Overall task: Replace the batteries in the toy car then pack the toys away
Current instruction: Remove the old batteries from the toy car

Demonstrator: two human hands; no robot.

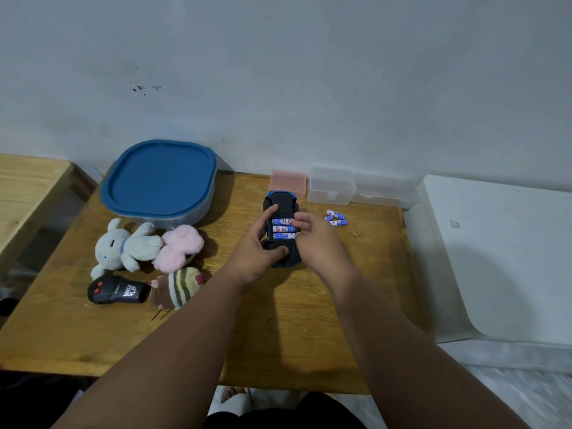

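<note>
The toy car (pixel 280 201) lies upside down on the wooden table (pixel 278 320), black underside up, battery bay open. Three blue-and-white batteries (pixel 283 229) lie side by side in the bay. My left hand (pixel 258 252) grips the car from its left side, index finger over the top, thumb on the lower part. My right hand (pixel 312 235) reaches in from the right, its fingertips on the right ends of the batteries. Loose batteries (pixel 336 218) lie on the table just right of the car.
A grey tub with a blue lid (pixel 159 181) stands at the back left. Before it lie a white plush (pixel 123 246), a pink plush (pixel 181 246), a striped plush (pixel 181 287) and a black remote (pixel 116 294). A pink box (pixel 288 181) and clear boxes (pixel 359 187) line the wall.
</note>
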